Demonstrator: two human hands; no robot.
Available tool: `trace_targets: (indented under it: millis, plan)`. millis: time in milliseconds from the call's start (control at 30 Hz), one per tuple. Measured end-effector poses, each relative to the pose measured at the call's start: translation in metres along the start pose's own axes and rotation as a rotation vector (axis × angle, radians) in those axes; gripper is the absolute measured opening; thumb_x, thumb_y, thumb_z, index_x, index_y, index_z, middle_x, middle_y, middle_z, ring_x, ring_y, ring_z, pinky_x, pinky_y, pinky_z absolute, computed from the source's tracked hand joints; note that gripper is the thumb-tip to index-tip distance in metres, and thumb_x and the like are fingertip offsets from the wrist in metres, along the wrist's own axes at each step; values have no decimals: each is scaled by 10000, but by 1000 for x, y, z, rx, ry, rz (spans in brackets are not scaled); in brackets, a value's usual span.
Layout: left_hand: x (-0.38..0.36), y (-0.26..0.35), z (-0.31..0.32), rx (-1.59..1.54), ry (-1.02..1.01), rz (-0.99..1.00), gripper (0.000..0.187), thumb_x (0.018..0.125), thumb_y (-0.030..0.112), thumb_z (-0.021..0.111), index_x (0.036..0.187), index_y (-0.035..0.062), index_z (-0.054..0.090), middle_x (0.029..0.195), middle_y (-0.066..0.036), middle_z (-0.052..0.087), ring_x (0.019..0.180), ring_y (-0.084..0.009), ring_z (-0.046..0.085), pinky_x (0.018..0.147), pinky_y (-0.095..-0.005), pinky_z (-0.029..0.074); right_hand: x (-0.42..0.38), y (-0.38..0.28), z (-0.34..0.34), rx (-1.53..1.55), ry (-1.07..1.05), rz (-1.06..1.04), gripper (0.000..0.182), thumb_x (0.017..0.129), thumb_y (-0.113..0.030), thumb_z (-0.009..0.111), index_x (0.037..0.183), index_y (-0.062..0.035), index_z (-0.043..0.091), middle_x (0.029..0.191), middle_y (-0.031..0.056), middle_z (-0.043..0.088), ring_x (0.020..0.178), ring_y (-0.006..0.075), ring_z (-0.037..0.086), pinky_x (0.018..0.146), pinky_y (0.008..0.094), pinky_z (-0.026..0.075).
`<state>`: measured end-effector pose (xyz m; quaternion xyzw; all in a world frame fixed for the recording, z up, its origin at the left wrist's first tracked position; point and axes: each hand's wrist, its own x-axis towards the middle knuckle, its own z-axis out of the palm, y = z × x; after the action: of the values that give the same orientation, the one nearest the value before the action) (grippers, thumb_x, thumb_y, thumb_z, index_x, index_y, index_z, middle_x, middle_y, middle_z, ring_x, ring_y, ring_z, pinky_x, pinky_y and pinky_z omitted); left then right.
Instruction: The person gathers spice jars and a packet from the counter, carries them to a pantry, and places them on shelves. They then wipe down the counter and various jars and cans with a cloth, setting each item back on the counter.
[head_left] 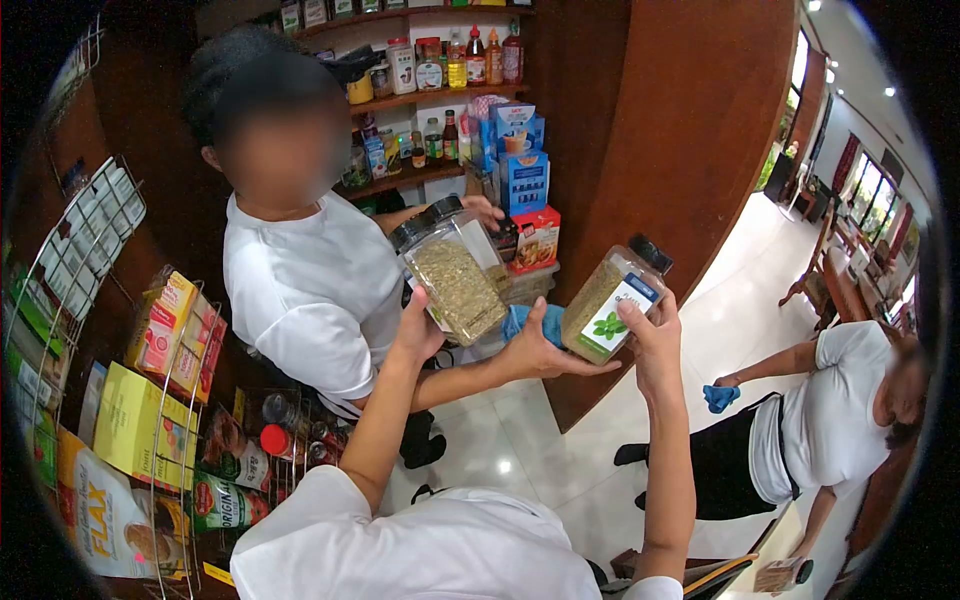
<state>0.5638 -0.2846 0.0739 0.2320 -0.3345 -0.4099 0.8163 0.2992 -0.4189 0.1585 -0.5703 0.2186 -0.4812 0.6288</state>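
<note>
My left hand [422, 325] is wrapped round the lower side of a large clear jar [458, 285] of dried herbs, tilted, its black lid up and to the left. In my right hand [655, 335] is a second herb jar [608, 310] with a green leaf on its white label and a black lid. A co-worker's open hand [545, 345] reaches under that second jar. Near the first jar's lid is the co-worker's other hand [482, 210], partly hidden, beside another dark-lidded container.
Shelves [400, 183] of bottles and boxes stand behind the co-worker [300, 290]. Wire racks [165, 430] of packets line the left. At right, another person [820, 420] holds a blue cloth [720, 397]. A curved wooden panel [640, 170] rises beyond the jars.
</note>
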Motion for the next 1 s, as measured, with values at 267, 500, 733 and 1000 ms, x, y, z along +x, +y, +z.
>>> trace_targets:
  millis: [267,500,733,1000]
  plan:
    - [-10,-12,-1,51,56,-42,859,661,582,707,1262,40,420,1211,-93,518,1117,-241,505,955,-392,418,2,7,2,30,-43,21,560,766,-116,704,1231,-10,411,1105,101,542,1042,172,514,935,310,389]
    - [-14,-16,-4,130,38,-4,860,657,563,719,1274,50,411,1225,-82,507,1116,-229,503,950,-389,418,1,35,23,25,-204,52,531,867,-150,593,1312,20,359,1304,154,434,1177,215,444,991,328,344]
    - [5,-8,19,203,161,161,730,729,469,708,1258,53,424,1177,-36,527,1095,-188,505,944,-352,407,-19,58,11,-188,-256,318,408,875,-224,561,1237,-58,475,1261,87,486,1119,165,489,869,295,413]
    - [15,-24,16,140,350,321,541,846,415,606,1225,65,444,1151,-44,550,1072,-195,527,917,-355,427,-48,71,-19,-130,-228,473,313,880,-170,550,1165,-43,514,1120,86,577,997,166,561,800,281,457]
